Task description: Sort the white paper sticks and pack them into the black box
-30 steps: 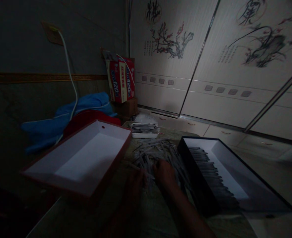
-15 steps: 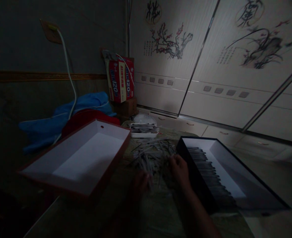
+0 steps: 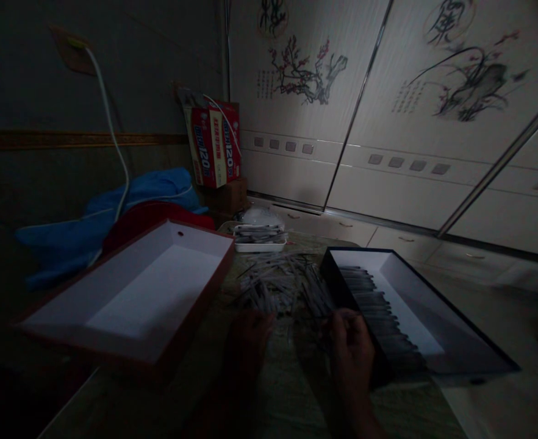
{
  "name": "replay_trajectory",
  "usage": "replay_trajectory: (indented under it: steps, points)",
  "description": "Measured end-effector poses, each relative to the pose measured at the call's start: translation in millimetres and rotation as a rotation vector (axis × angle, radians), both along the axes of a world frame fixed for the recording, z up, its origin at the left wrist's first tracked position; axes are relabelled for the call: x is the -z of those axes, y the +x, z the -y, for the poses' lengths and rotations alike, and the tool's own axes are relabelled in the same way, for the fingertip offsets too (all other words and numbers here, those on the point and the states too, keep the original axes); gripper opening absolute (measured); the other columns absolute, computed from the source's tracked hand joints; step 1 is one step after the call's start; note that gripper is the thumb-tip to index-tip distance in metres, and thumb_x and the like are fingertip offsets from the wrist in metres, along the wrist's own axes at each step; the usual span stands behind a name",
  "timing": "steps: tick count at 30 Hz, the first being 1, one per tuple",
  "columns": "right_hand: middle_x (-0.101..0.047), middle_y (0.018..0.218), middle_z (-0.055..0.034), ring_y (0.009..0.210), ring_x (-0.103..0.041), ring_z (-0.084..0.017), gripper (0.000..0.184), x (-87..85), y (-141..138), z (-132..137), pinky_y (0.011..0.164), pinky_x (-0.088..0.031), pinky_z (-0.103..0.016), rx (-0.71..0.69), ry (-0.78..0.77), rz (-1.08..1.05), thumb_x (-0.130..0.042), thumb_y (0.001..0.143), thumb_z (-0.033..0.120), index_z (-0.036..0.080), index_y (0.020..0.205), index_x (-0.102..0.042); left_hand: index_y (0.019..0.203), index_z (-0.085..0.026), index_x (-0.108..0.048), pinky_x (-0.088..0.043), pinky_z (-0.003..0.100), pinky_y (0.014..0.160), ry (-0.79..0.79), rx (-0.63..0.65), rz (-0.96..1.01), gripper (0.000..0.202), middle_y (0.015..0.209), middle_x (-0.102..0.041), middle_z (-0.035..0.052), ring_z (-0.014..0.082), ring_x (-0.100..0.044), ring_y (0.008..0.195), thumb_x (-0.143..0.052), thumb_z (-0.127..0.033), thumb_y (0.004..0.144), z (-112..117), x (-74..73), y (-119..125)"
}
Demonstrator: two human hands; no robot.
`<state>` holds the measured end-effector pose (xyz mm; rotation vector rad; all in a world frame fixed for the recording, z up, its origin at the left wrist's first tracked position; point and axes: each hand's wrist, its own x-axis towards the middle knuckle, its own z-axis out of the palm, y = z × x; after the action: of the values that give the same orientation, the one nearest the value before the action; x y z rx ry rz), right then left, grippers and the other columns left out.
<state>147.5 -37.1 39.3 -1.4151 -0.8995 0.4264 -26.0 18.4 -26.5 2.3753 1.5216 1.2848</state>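
Observation:
A loose heap of thin pale sticks [image 3: 280, 281] lies on the table between two open boxes. My left hand [image 3: 247, 341] rests at the heap's near edge, fingers curled on some sticks. My right hand [image 3: 352, 349] is closed on a few sticks beside the near-left wall of the black box [image 3: 461, 341], which holds a neat row of the same sticks [image 3: 379, 311]. The scene is very dark, so finger detail is poor.
An empty red box with a white inside [image 3: 127, 292] stands at the left. A small white tray of sticks [image 3: 260, 236] sits behind the heap. Blue cloth [image 3: 90, 225], a red carton [image 3: 214, 146] and a white cable [image 3: 108, 128] lie by the wall. Painted cabinet doors [image 3: 388, 103] stand behind.
My right hand has drawn back from the heap toward me and to the right, closed on sticks, and is now beside the black box. My left hand has barely moved.

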Motion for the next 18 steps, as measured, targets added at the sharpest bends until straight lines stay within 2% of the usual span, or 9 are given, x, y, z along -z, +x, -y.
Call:
replay_trajectory:
  steps: [3,7,11,16,18]
  points:
    - [-0.055,0.062,0.0034,0.055,-0.052,-0.011,0.024,3.8,1,1,0.051,-0.041,-0.020,0.033,0.022,-0.035,-0.051,0.081,0.043,0.018,0.078,-0.052,0.095,-0.024,-0.068,-0.046,0.031,0.064,0.014,0.019,-0.150,0.027,0.079,-0.060,0.0059,0.0192,-0.054,0.074,-0.048,-0.017,0.079,-1,-0.8,-1]
    - [-0.054,0.060,0.0045,0.054,-0.052,-0.010,0.023,5.4,0,2,0.051,-0.041,-0.019,0.022,0.033,-0.077,-0.052,0.081,0.041,0.019,0.075,-0.051,0.095,-0.025,-0.068,-0.045,0.030,0.065,0.019,0.005,-0.217,0.026,0.079,-0.060,0.0054,0.0186,-0.053,0.073,-0.050,-0.017,0.078,-1,1.6,-1]
    - [-0.054,0.062,0.0041,0.054,-0.052,-0.011,0.023,11.7,-1,2,0.051,-0.041,-0.020,-0.008,0.001,-0.099,-0.052,0.081,0.041,0.018,0.080,-0.053,0.094,-0.026,-0.068,-0.041,0.029,0.062,0.019,-0.012,-0.277,0.026,0.075,-0.058,0.0043,0.0185,-0.051,0.071,-0.054,-0.015,0.075,-2,5.1,2]
    - [-0.054,0.060,0.0039,0.054,-0.052,-0.010,0.022,12.4,0,4,0.052,-0.042,-0.020,0.007,0.042,-0.101,-0.051,0.083,0.040,0.018,0.078,-0.051,0.094,-0.026,-0.068,-0.041,0.030,0.065,-0.008,0.028,-0.214,0.026,0.077,-0.059,0.0044,0.0194,-0.051,0.073,-0.054,-0.015,0.076,-2,5.6,1]
    - [-0.055,0.059,0.0044,0.053,-0.052,-0.010,0.021,9.3,-1,5,0.052,-0.042,-0.020,0.019,0.045,-0.108,-0.050,0.083,0.039,0.019,0.078,-0.051,0.089,-0.026,-0.069,-0.041,0.030,0.065,-0.041,0.024,-0.068,0.022,0.075,-0.058,0.0036,0.0189,-0.051,0.072,-0.056,-0.016,0.074,-2,5.4,1]
